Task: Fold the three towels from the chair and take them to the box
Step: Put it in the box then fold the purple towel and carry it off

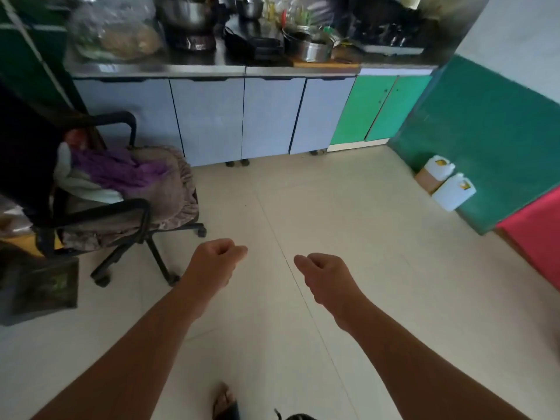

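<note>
Seen from the head camera, a person stands on a pale tiled floor in a kitchen, both forearms stretched forward, with the job of folding barely begun by the look of it. The towels lie unfolded in a heap on the seat of a black office chair at the left: a purple towel on top, a pale cream towel bunched under it, and a hint of something reddish behind, too hidden to call a third towel with certainty. None is folded, none is in hand, and no box that is plainly the destination can be picked out; a small carton by the green wall sits beside two white jugs, but whether it is the one meant cannot be told.

The left hand hangs low over the floor, fingers curled into a loose fist, empty, near the chair's wheeled base yet clear of it. The right hand mirrors it just across a floor seam, likewise curled closed on nothing. Both are well apart from the towels. All three folds and the carrying appear to remain.
</note>
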